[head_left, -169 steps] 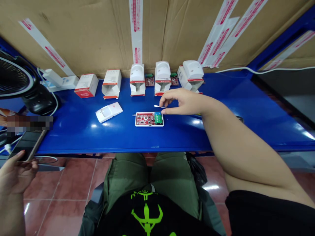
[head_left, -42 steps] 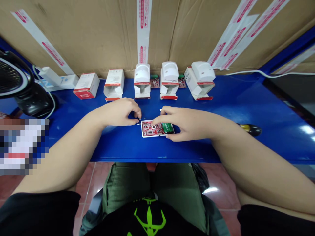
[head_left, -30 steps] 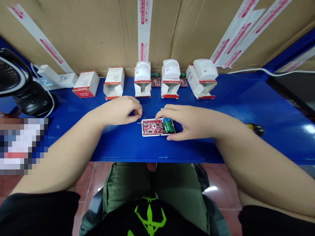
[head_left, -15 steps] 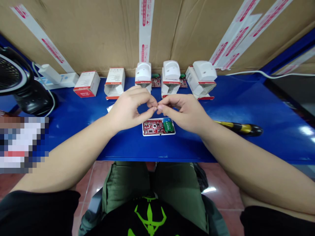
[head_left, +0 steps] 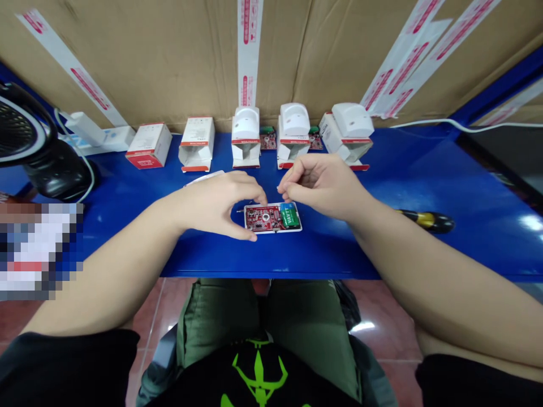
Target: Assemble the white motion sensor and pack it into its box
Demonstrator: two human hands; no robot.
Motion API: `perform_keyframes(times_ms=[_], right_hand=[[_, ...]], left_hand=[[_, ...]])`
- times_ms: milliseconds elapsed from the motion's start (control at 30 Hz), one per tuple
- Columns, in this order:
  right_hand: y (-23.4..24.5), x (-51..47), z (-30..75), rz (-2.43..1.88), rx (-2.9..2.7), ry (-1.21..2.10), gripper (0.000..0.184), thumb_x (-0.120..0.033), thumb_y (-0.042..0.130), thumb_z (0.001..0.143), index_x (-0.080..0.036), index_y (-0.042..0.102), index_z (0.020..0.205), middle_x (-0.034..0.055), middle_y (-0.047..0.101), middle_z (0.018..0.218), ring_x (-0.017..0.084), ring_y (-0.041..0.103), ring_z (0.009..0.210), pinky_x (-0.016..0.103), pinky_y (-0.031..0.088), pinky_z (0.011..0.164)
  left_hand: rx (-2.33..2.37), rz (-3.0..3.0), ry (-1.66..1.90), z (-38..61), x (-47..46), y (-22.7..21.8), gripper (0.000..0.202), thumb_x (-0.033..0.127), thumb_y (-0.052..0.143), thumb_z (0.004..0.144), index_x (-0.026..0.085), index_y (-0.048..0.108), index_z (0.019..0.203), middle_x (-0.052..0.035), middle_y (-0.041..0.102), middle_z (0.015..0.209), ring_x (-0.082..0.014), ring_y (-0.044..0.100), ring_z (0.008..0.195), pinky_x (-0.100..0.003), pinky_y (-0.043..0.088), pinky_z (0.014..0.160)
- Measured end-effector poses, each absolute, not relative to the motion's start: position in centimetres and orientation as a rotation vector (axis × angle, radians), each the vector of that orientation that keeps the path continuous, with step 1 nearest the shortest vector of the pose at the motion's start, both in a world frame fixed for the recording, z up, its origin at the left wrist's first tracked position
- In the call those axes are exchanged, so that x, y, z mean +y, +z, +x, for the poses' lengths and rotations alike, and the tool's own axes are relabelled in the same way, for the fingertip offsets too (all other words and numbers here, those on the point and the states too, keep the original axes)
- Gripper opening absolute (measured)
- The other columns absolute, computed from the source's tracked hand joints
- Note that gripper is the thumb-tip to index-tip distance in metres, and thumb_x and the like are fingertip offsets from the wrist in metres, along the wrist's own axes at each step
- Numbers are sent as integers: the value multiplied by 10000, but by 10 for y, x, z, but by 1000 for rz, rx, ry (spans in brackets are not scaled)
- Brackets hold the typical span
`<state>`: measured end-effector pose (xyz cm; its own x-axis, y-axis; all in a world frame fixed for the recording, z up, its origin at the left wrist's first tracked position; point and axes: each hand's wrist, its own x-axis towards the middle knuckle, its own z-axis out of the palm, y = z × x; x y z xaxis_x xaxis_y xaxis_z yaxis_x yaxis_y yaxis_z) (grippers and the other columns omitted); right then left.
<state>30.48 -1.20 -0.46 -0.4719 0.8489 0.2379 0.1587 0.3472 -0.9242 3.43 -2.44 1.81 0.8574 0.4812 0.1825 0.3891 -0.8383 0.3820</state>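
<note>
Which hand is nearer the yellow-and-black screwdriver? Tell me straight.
Right hand: nearer, raised above the bench to the left of the yellow-and-black screwdriver in view, not touching it. Left hand: farther, with the red circuit board between it and the screwdriver.

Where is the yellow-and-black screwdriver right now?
In the head view, the yellow-and-black screwdriver lies on the blue workbench at right, just beyond the right forearm and well right of the circuit board.
</note>
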Motion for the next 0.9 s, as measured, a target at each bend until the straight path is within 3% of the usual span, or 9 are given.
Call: perform_keyframes(times_ms=[167,300,467,633,900], right_hand=[[1,-10,310,-816,-1920,1176,239,-322,883,820,-239,659,818,17,741,803,157,693,738,327,582,677],[3,-10,311,-756,-2003,1152,192,-338,876,862,-230,721,895,11,728,838,153,681,755,326,568,683],[2,-9,312,-746,-2104,1121,180,-354,839,896,-219,735,835,-10,707,718,132,641,657,311,522,633],[4,-11,312,-752,-2128,1141,146,-327,829,873,-218,749,817,-6,736,714,126,647,645,285,505,601],[4,-17,312,-763,-2188,1113,63,-269,765,865,-212,785,883,16,802,785,150,730,710,280,570,663]], left_hand=[[681,2752,287,39,-23,11,492,405,1025,809,186,788,1180,-103,815,1102,-299,760,1006,-400,581,921],[762,2769,252,40,-25,12,452,382,971,824,197,783,1190,-91,812,1083,-300,757,982,-400,564,868],[785,2729,353,41,-28,16,347,337,859,821,220,750,1129,-41,787,989,-252,726,876,-366,527,809],[739,2562,556,42,-28,16,288,324,776,831,217,686,1083,-27,779,995,-211,721,849,-334,537,798],[734,2397,641,45,-27,10,334,346,794,829,215,652,1101,-25,772,1016,-192,733,856,-326,591,806]])
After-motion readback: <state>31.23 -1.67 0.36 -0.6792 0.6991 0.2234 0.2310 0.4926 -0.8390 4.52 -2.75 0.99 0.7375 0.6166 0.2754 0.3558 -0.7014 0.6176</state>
